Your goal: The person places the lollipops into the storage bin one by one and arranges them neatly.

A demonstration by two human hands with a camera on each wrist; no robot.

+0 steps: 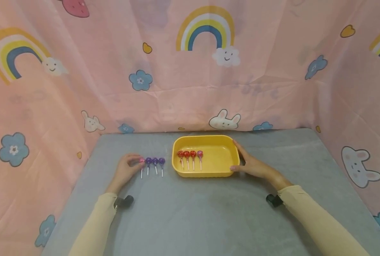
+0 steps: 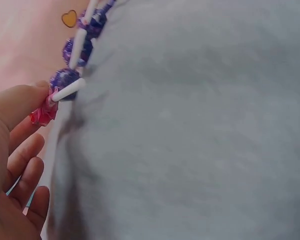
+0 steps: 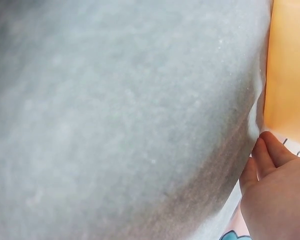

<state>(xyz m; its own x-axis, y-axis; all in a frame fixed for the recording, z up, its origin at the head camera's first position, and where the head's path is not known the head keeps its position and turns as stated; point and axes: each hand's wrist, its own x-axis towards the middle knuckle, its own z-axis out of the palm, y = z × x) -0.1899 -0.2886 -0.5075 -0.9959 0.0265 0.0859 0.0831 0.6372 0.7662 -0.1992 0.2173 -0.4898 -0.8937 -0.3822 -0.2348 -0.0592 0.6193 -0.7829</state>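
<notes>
Left forearm, in a pale sleeve (image 1: 95, 222), reaches forward over the grey tabletop (image 1: 193, 213); the left hand (image 1: 126, 170) is turned inward, thumb and forefinger narrowed in a pinch on the head of a pink lollipop (image 1: 141, 160). Remaining three fingers loosely bent, holding nothing. The pink lollipop's white stick juts out free of the grip, pointing toward the person. Its head sits between the fingertips, at the left end of a row; three purple lollipops (image 1: 155, 161) continue the row just right of the fingers, sticks likewise toward the person. Right forearm comes in from the opposite side; the right hand (image 1: 254, 166) spans the right end of a yellow tray (image 1: 220, 158), thumb at the near corner, fingers wide apart from it at the far corner, holding the tray. Inside, toward the tray's left, lie three red lollipops (image 1: 186, 154) and a pinkish-purple lollipop (image 1: 200, 154), well apart from the right fingers.
</notes>
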